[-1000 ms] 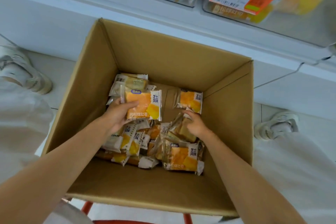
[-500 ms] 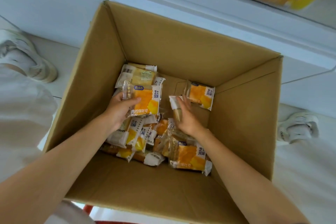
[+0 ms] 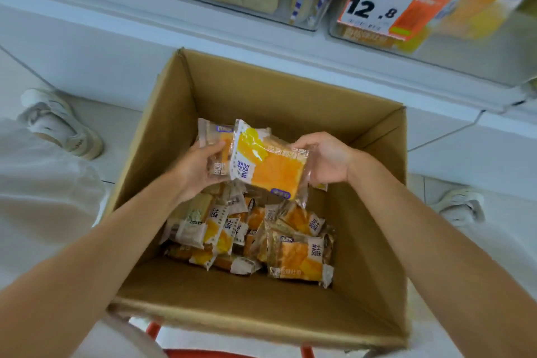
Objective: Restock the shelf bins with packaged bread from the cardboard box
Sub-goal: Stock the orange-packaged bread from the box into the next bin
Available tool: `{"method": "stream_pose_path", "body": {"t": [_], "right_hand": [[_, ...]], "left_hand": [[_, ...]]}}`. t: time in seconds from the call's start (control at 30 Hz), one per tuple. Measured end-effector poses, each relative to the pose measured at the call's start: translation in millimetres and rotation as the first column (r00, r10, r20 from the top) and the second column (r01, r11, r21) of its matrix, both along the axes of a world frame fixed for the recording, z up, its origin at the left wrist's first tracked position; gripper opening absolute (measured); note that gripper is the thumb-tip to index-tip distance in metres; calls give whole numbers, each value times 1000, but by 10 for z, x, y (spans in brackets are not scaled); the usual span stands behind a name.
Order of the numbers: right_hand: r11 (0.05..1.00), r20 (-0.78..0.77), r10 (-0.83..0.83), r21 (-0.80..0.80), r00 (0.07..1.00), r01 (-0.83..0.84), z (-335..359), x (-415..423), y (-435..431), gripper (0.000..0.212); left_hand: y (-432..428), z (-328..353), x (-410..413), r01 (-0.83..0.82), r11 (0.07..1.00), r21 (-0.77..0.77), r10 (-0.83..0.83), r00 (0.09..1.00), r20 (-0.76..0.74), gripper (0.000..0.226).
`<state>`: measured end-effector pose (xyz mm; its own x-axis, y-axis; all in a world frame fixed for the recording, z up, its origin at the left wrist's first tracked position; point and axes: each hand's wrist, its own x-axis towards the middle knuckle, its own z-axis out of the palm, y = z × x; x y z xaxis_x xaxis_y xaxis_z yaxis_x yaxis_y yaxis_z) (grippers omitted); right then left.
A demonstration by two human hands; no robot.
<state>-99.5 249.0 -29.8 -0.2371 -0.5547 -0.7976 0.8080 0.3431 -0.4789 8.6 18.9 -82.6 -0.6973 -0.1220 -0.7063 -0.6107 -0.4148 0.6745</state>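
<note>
An open cardboard box point(image 3: 374, 235) stands in front of me with several orange-and-white bread packets point(image 3: 296, 259) heaped on its bottom. My left hand point(image 3: 194, 171) grips one bread packet point(image 3: 219, 151) above the heap. My right hand point(image 3: 325, 160) holds a second packet point(image 3: 270, 166), turned upside down, pressed against the front of the first. Both packets hover inside the box, near its far side. Clear shelf bins point(image 3: 436, 11) with bread sit above, behind the box.
A price tag reading 12.8 point(image 3: 386, 6) hangs on the right bin. White shelf edge point(image 3: 203, 38) runs across behind the box. My shoes point(image 3: 58, 125) point(image 3: 462, 206) flank the box on the white floor. A red stool frame point(image 3: 226, 352) shows under the box.
Both hands have risen from the heap and come together; the right hand has lifted a packet and brought it against the one in the left hand. The view tilted up toward the shelf.
</note>
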Motion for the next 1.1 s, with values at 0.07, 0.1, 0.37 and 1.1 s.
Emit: {"method": "stream_pose_path", "body": {"t": [0.07,0.1,0.37,1.1], "right_hand": [[997,-75,-72,0,995,72,292,-46,-9,41],[994,-107,-113,-14,988,112,408,-70,-13,53],[957,-666,-124,114,736,265,937,-13,216,61],[887,-939,107,238,326,395,1629,578,328,52]], "left_hand": [[100,233,-49,63,995,79,-57,995,-76,38],[154,348,-77,96,990,102,-85,990,-109,48],[512,977,-227,59,997,-57,-71,969,-236,43],[904,1780,-153,48,993,104,6,887,-461,26]]}}
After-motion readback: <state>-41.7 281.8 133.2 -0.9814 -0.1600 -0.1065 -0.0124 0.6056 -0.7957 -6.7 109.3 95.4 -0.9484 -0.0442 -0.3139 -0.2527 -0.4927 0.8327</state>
